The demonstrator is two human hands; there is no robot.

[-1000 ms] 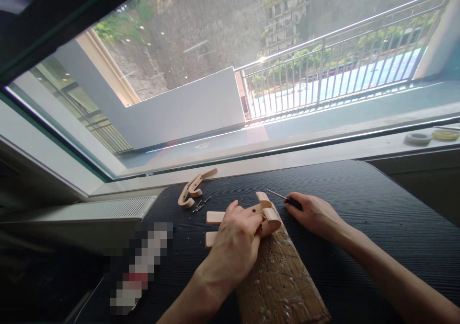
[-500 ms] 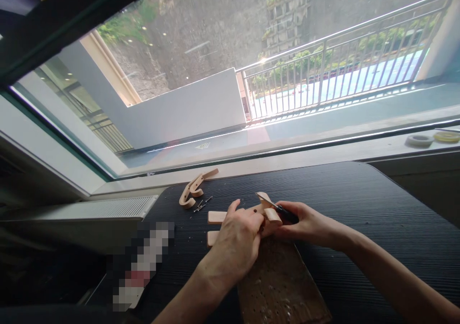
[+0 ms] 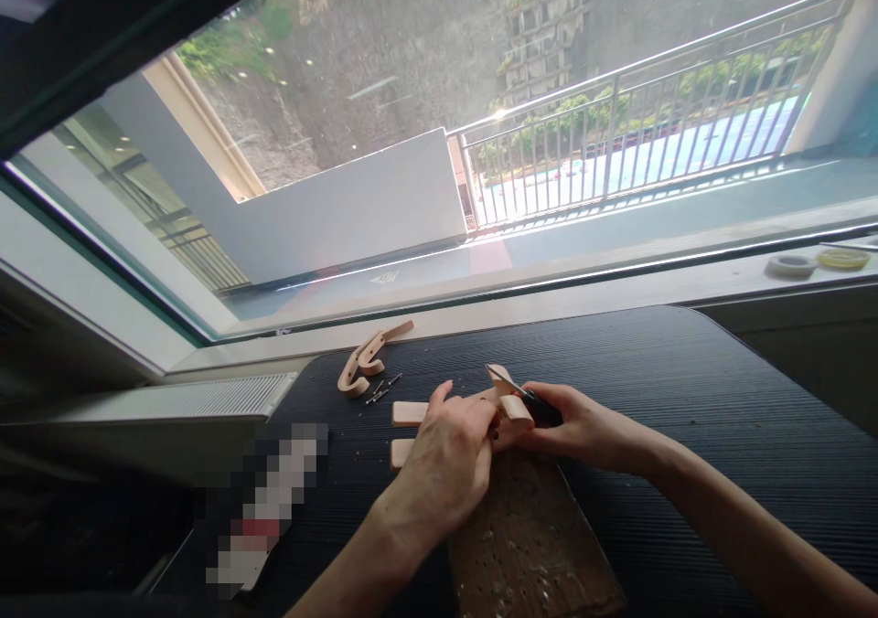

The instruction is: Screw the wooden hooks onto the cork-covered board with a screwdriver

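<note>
My left hand [image 3: 449, 458] presses down on light wooden hook pieces [image 3: 412, 413] that lie at the far end of a brown board full of small holes [image 3: 531, 545]. Its fingers are curled over the wood. My right hand [image 3: 576, 426] grips a small screwdriver [image 3: 525, 395] with a dark handle. The thin metal shaft points left over a curved wooden hook [image 3: 514, 408] between the two hands.
A spare pair of curved wooden hooks [image 3: 363, 364] and a few dark screws [image 3: 382, 389] lie on the black ribbed mat [image 3: 686, 389] toward the window. Two tape rolls [image 3: 792, 264] sit on the sill at right. A blurred object [image 3: 267, 508] lies at the mat's left edge.
My right hand has moved left with the screwdriver, from the open mat to the wooden hook beside my left hand. The left hand has stayed on the wood.
</note>
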